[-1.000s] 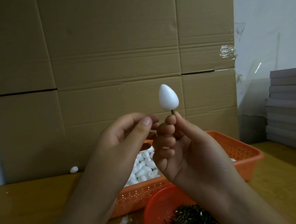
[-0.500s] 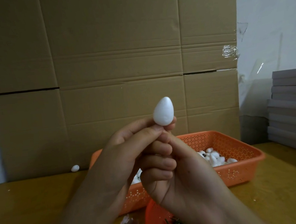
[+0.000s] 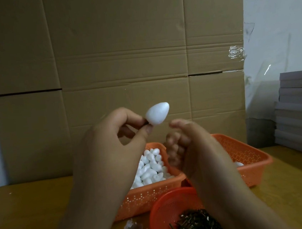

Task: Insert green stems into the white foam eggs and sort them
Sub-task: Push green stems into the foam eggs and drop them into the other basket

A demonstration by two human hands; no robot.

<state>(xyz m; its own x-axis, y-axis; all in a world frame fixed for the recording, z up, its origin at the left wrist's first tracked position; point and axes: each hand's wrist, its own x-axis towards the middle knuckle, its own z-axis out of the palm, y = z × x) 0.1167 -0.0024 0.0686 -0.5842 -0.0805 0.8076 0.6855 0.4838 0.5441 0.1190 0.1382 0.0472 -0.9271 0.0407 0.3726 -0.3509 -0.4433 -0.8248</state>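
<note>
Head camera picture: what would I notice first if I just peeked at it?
Probably the white foam egg held up in the middle, pinched at its wide end by the left hand in front of the big brown cardboard wall. Next, the orange plastic basket on the table behind the hands, piled with more small white foam eggs. Nearest you sits a round orange bowl of dark green stems, beside the blurry right hand.
</note>
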